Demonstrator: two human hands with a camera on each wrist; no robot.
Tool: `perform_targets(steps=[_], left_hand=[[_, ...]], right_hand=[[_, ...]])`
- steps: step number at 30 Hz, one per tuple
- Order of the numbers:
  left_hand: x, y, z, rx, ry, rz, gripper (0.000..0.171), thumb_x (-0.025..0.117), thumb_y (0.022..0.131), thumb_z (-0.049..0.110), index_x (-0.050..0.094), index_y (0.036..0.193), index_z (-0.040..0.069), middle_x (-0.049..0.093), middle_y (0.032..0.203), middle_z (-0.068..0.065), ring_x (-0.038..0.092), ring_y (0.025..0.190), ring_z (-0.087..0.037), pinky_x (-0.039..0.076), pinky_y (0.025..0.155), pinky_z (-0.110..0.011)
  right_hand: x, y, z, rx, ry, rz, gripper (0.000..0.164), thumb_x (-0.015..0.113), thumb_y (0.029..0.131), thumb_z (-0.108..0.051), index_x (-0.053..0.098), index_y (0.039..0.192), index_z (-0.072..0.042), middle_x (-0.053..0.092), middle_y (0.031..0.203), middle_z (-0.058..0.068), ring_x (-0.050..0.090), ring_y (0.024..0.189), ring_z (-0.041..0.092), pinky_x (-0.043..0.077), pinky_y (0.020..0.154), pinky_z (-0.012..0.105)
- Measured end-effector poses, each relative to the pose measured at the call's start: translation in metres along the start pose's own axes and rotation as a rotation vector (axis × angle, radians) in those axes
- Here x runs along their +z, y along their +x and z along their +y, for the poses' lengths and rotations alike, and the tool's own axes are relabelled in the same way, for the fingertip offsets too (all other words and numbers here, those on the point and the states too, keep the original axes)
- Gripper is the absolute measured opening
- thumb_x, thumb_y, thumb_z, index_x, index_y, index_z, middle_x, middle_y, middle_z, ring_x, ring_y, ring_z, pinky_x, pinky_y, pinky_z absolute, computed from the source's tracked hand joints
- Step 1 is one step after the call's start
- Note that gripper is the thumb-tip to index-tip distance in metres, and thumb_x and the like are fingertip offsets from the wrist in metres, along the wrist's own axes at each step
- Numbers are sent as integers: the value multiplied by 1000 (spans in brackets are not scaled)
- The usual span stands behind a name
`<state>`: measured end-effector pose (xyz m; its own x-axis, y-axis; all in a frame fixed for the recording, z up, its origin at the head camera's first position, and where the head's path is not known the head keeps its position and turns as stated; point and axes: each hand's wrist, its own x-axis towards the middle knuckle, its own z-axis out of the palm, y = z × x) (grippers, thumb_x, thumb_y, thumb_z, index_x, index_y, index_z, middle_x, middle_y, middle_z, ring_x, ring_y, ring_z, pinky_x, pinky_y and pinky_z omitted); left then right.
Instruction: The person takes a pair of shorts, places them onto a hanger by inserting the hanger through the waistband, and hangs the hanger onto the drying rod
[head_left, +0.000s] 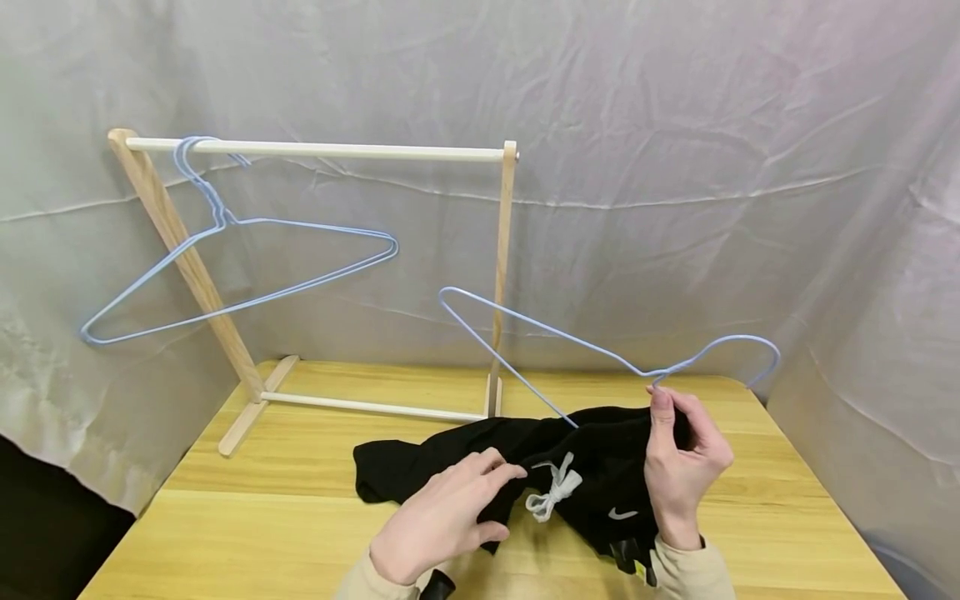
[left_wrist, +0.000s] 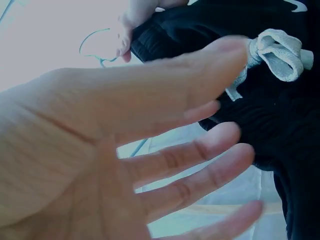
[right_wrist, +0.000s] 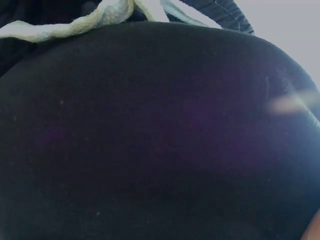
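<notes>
Black drawstring pants (head_left: 600, 483), with a white bow (head_left: 555, 492) and a small white logo, lie bunched over the table, their waist lifted on the right. My right hand (head_left: 684, 467) pinches the waistband together with the neck of a blue wire hanger (head_left: 540, 321). The hook points right; one shoulder sticks out to the left, and the rest is hidden by the black fabric. My left hand (head_left: 453, 512), fingers spread and fairly straight, hovers by the bow; its palm (left_wrist: 65, 165) shows bare in the left wrist view. Black cloth (right_wrist: 150, 130) fills most of the right wrist view.
A wooden rack (head_left: 322, 150) stands at the back left of the table (head_left: 285, 533). Two or so blue hangers (head_left: 240, 308) hang together at the left end of its bar. Grey curtain (head_left: 675, 167) encloses the back and sides.
</notes>
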<state>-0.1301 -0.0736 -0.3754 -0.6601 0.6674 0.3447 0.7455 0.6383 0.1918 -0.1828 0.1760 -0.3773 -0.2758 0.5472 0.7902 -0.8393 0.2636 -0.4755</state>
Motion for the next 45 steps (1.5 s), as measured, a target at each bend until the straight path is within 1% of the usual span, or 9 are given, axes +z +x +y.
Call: perform_targets(steps=[5,9,15,24,28,32,36,40,45], left_hand=[[0,-2,1,-1,-15,-24,77,87,77,23,48,143,13,54,128,2,56,108,-13,49,71,-14],[0,-2,1,-35,-23,-47,81,88,76,17,44,144,12,51,129,0,54,109,-15,44,61,-12],[0,-5,-1,-68,-103,-117,58,85,78,11,53,126,12,61,117,4,60,94,-10,50,76,-19],[3,-7,-21,-222,-198,-196,30,82,81,12,68,107,15,73,97,3,65,88,-12,52,76,-26],[-2,-14,-36,-298,-196,-155,22,82,80,10,75,99,17,75,95,5,57,87,-16,44,81,-30],[-5,-18,-50,-326,-292,-151,12,79,83,7,77,93,12,77,92,2,63,84,-15,45,77,-26],[-9,-19,-61,-303,-403,-166,3,72,89,5,74,90,8,76,87,-2,68,78,-9,53,69,-22],[-17,-22,-67,-231,-382,-117,6,66,96,11,71,93,10,73,86,2,57,71,0,48,67,-20],[-28,-24,-69,-270,-399,-25,14,55,104,19,66,101,11,57,79,6,42,67,1,40,65,-20]], right_hand=[[0,-1,0,8,-5,6,11,65,85,16,64,82,27,75,83,-6,65,73,4,49,70,16],[0,-1,0,18,-1,18,11,65,85,15,64,82,26,76,82,-1,66,74,5,50,70,16],[0,-1,0,20,-5,25,11,66,86,14,65,82,25,75,82,-3,65,73,5,49,69,16],[1,0,-1,29,-13,39,13,66,86,14,64,82,26,76,84,-6,68,76,3,50,72,15],[1,0,-2,39,-11,47,14,67,87,11,65,82,25,77,83,-4,67,75,3,50,72,14],[1,0,-2,43,-2,51,15,67,87,11,65,82,25,76,82,-3,66,74,4,50,71,14],[0,0,-2,43,11,46,14,66,86,12,65,82,25,76,82,-4,66,74,4,50,71,14],[-2,2,0,54,36,46,11,64,86,16,64,83,26,77,82,-4,66,72,4,51,71,14],[-5,4,1,63,60,35,10,63,86,17,63,83,27,77,83,-2,65,71,4,51,70,14]])
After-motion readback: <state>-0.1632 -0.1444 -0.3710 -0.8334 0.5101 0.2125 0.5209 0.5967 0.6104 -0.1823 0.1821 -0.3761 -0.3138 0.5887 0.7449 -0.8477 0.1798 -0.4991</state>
